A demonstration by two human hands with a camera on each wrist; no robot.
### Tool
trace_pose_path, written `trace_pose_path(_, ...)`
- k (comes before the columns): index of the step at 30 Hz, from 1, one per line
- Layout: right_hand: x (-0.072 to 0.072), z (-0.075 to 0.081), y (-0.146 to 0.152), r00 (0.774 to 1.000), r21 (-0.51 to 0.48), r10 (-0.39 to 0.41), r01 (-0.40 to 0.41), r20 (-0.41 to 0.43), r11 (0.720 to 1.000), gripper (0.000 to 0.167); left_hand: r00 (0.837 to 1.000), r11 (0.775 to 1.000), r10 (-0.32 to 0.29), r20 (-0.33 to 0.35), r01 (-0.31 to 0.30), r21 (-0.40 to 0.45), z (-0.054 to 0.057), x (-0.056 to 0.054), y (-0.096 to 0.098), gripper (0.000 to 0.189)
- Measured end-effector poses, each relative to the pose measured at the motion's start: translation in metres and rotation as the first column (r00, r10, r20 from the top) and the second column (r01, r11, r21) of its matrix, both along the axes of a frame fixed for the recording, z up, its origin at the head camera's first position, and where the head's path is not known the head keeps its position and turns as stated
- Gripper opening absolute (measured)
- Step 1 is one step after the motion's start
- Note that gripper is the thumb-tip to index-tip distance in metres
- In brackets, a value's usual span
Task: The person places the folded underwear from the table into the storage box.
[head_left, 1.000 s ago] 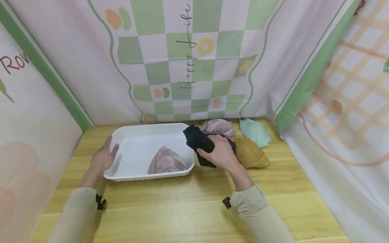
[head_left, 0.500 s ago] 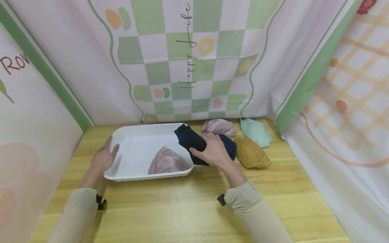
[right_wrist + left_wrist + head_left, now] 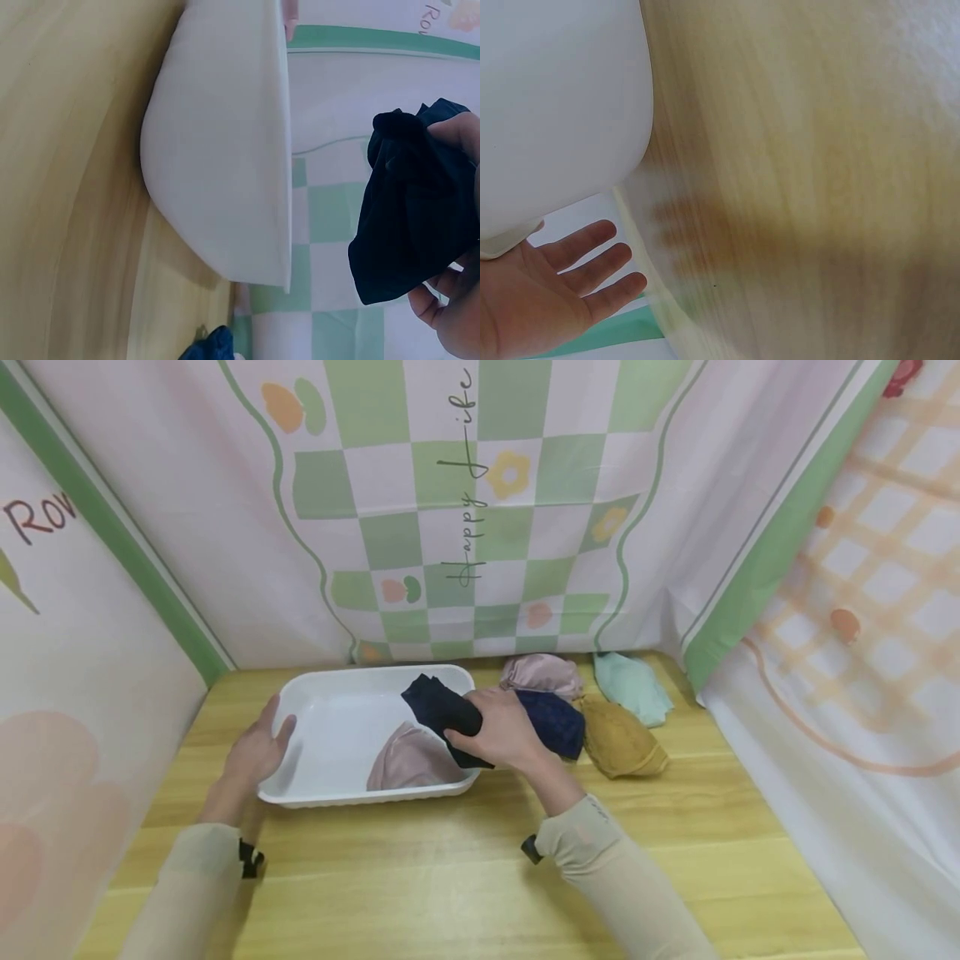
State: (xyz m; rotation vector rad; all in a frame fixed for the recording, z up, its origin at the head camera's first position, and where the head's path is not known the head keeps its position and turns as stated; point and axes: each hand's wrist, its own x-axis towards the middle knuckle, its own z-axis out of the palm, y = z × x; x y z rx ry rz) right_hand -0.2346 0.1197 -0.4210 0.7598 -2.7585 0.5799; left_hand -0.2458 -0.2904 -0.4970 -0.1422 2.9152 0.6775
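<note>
My right hand (image 3: 501, 728) grips a folded black garment (image 3: 416, 199), thumb on one side and fingers on the other. It hangs over the right end of a white plastic tray (image 3: 330, 702), above the rim in the right wrist view. Inside the tray lies a shiny pink cup-shaped garment (image 3: 408, 760), like a folded bra, partly covered by the black one in the head view. My left hand (image 3: 257, 750) rests at the tray's left rim, thumb toward the inside. In the left wrist view its fingers (image 3: 604, 262) are straight and spread beneath the rim.
Right of the tray lie a navy garment (image 3: 557, 725), a mustard cup-shaped one (image 3: 621, 739), a pink satin one (image 3: 542, 675) and a mint one (image 3: 633, 687). The wooden table (image 3: 420, 877) ends at a printed curtain (image 3: 420, 543) behind and at the sides.
My right hand has moved left with the black garment, from beside the tray's right rim to over its inside, uncovering the navy garment. The left hand and tray have stayed put.
</note>
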Motion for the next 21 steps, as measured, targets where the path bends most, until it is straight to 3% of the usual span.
trace_pose_path(16,-0.008,-0.015,-0.023,0.993,0.066,0.077,-0.071,-0.087,0.995,0.042,1.0,1.0,0.006,-0.002,-0.006,0.018,-0.003,0.0,-0.001,0.08)
trace_pose_path(21,-0.009,-0.021,-0.029,0.985,0.144,0.109,-0.09,-0.131,0.985,0.045,1.0,1.0,0.008,-0.005,-0.008,0.02,-0.005,0.0,0.0,0.08)
